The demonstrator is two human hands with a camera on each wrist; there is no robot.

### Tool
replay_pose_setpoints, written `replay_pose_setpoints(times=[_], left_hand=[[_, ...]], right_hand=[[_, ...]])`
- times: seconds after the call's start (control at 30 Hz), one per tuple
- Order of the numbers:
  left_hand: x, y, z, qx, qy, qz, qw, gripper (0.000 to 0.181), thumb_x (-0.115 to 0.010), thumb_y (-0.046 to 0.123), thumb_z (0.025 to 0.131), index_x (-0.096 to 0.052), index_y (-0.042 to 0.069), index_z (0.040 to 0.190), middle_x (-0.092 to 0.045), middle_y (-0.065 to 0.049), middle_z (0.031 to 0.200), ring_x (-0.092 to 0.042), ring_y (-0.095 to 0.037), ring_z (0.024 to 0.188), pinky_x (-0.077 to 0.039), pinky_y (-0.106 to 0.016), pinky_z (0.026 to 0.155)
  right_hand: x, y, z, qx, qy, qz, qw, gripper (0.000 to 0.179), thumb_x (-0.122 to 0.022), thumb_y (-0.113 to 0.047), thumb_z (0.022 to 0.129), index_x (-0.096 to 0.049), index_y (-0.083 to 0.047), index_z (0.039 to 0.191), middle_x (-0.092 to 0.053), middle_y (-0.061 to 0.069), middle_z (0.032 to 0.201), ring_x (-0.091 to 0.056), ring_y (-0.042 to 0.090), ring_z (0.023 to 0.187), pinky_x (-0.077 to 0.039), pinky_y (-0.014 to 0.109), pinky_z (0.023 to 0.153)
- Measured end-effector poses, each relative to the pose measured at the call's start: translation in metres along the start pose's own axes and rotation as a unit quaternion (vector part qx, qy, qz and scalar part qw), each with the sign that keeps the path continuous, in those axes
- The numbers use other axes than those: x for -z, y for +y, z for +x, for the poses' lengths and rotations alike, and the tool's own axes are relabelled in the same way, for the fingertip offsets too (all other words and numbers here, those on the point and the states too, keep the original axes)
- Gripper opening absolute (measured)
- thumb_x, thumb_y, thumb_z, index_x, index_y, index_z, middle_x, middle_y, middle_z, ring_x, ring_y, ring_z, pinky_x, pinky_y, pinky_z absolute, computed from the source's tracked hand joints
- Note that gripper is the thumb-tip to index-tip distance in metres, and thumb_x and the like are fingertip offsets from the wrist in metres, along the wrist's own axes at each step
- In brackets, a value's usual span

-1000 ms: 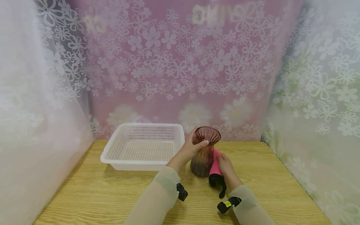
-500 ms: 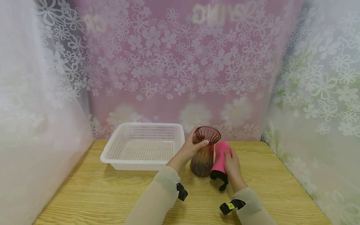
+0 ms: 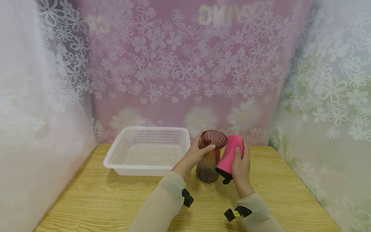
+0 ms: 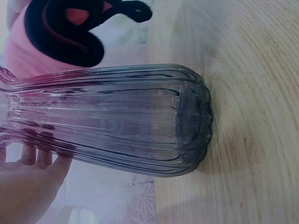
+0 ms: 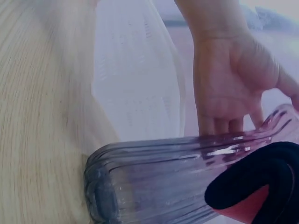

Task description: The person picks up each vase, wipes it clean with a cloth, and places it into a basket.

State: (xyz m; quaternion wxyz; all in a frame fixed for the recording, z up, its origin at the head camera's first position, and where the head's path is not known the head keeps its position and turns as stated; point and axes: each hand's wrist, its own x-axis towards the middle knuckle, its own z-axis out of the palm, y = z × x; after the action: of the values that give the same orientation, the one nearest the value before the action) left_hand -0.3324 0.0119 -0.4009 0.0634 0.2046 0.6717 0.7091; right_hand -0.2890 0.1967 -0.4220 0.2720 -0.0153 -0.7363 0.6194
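A glass vase [image 3: 208, 169], ribbed and tinted reddish purple at the mouth and grey at the base, stands upright on the wooden table. My left hand [image 3: 195, 152] grips its neck from the left, thumb just below the rim. In my right hand [image 3: 242, 163] is a rolled pink cloth [image 3: 231, 150] with a black edge and a small black loop, held tilted close to the vase's right side. The left wrist view shows the cloth's coiled black end [image 4: 63, 35] beside the glass. In the right wrist view, the black edge [image 5: 252, 168] overlaps the vase.
A white perforated plastic basket [image 3: 147, 171] sits to the left of the vase, near the table's back edge. Bare wooden table [image 3: 95, 199] shows in front. Flowered curtains [image 3: 185, 80] enclose the back and both sides.
My right hand has raised the pink cloth along the vase's right side and shifted it a little right, up near the rim. The left hand and the vase have stayed put.
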Motion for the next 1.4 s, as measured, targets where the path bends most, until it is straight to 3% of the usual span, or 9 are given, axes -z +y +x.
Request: replay_pose_setpoints(times=[0.23,0.6,0.8,0.9,1.07,1.27,1.4], left_hand=[[0.0,-0.001,0.002,-0.004,0.002,0.0,1.0,0.081,-0.069,0.03,0.095,-0.02,0.033,0.16,-0.046,-0.013,0.15,-0.047,-0.027,0.136,-0.041,-0.045,0.108],[-0.001,0.001,0.001,-0.003,0.0,-0.003,1.0,0.082,-0.067,0.027,0.096,-0.017,0.03,0.161,-0.043,-0.016,0.152,-0.045,-0.029,0.136,-0.04,-0.045,0.109],[0.0,0.0,0.002,-0.003,0.005,0.002,1.0,0.083,-0.069,0.029,0.095,-0.019,0.031,0.161,-0.046,-0.015,0.15,-0.047,-0.027,0.135,-0.041,-0.045,0.108],[-0.001,0.0,0.002,-0.001,0.006,0.001,1.0,0.082,-0.07,0.029,0.095,-0.02,0.032,0.16,-0.046,-0.014,0.15,-0.047,-0.027,0.135,-0.039,-0.045,0.11],[-0.001,-0.001,0.001,0.003,0.007,0.001,1.0,0.082,-0.071,0.031,0.094,-0.021,0.034,0.16,-0.047,-0.013,0.149,-0.048,-0.026,0.134,-0.04,-0.045,0.109],[-0.001,-0.001,0.0,0.001,0.005,0.0,1.0,0.083,-0.071,0.032,0.094,-0.021,0.035,0.16,-0.048,-0.012,0.148,-0.049,-0.026,0.133,-0.041,-0.045,0.108],[0.0,-0.001,0.001,-0.005,0.003,-0.006,1.0,0.083,-0.071,0.031,0.094,-0.021,0.033,0.16,-0.049,-0.012,0.148,-0.048,-0.026,0.134,-0.04,-0.045,0.109]], right_hand=[[-0.01,-0.009,-0.007,0.068,0.037,0.016,0.9969,0.052,-0.035,-0.026,0.11,-0.024,-0.023,0.161,-0.033,0.01,0.156,-0.047,0.016,0.115,-0.042,0.023,0.087],[-0.024,-0.006,-0.011,0.17,0.077,0.066,0.9803,0.052,-0.037,-0.013,0.109,-0.025,-0.01,0.159,-0.041,0.017,0.141,-0.051,0.01,0.101,-0.045,0.017,0.078],[-0.029,-0.027,-0.018,0.19,0.055,0.129,0.9716,0.055,-0.033,-0.006,0.108,-0.011,-0.001,0.158,-0.039,0.013,0.136,-0.053,0.013,0.094,-0.047,0.018,0.075],[-0.034,-0.03,-0.02,0.196,0.052,0.119,0.972,0.055,-0.031,-0.004,0.108,-0.009,0.001,0.158,-0.037,0.015,0.137,-0.05,0.011,0.095,-0.045,0.018,0.076],[-0.043,-0.01,-0.011,0.222,0.071,0.073,0.9698,0.057,-0.035,-0.001,0.107,-0.012,-0.003,0.159,-0.026,0.02,0.152,-0.042,0.014,0.111,-0.039,0.022,0.088],[-0.049,0.002,-0.006,0.24,0.096,0.01,0.9659,0.06,-0.044,-0.005,0.106,-0.017,-0.005,0.159,-0.014,0.017,0.163,-0.026,0.03,0.142,-0.033,0.043,0.108],[-0.052,-0.002,-0.007,0.249,0.111,0.001,0.9621,0.058,-0.046,0.001,0.103,-0.021,0.003,0.156,-0.017,0.022,0.16,-0.029,0.036,0.139,-0.034,0.05,0.105]])
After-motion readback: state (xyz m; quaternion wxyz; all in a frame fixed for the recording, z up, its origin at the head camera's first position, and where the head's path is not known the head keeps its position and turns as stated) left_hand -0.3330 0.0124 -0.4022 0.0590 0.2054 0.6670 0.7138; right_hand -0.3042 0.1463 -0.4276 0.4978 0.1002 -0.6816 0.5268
